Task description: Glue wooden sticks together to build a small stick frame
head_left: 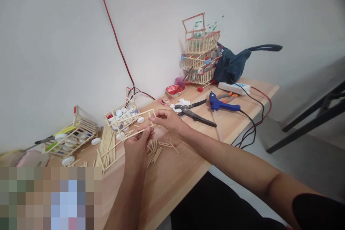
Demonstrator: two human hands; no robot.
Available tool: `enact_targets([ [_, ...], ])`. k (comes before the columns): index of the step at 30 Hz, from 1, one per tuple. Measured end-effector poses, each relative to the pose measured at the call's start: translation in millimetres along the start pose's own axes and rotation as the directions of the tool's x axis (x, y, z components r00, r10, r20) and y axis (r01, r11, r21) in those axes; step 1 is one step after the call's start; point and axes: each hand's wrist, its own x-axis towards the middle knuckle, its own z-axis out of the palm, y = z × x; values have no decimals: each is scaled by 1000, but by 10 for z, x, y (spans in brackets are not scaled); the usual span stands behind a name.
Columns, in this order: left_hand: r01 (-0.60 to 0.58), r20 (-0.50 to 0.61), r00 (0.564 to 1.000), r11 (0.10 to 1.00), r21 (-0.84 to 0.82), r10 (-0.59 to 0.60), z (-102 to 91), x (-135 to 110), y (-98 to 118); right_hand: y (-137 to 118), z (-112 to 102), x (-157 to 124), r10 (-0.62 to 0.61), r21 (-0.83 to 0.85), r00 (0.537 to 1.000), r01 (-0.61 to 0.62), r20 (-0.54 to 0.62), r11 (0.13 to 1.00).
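Stick frame | lower rail pinched by left hand | right end pinched by right hand | opposite end projected leftward

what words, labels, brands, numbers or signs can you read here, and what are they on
None can be read.
Blue glue gun: pale mark near the nozzle, too small to read.
White power strip: any print too small and blurred to read.

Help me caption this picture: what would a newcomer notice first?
Probably the stack of red-edged stick baskets at the far end of the table. Next, perhaps, the blue glue gun right of the black pliers. Nearer, the left hand and right hand hold a pale stick frame.
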Motion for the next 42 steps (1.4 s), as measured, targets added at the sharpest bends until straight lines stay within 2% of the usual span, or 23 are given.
enact_targets([
  [10,52,-34,998,997,-50,-54,35,-22,47,50,-3,0,-62,-38,998,63,11,997],
  [15,61,-51,997,996,-65,-64,42,-24,56,94,-24,22,-37,-8,998,37,47,999],
  [25,89,-36,995,996,-28,-90,31,-6,30,-17,-16,-35,6,-13,999,-5,50,1000],
  [37,66,-20,998,998,-15,-66,-7,10,-22,8,9,-34,12,-5,1000,-12,18,1000],
  [42,50,-7,999,999,6,-50,-27,11,-37,29,10,-55,-33,-35,999,34,14,999],
])
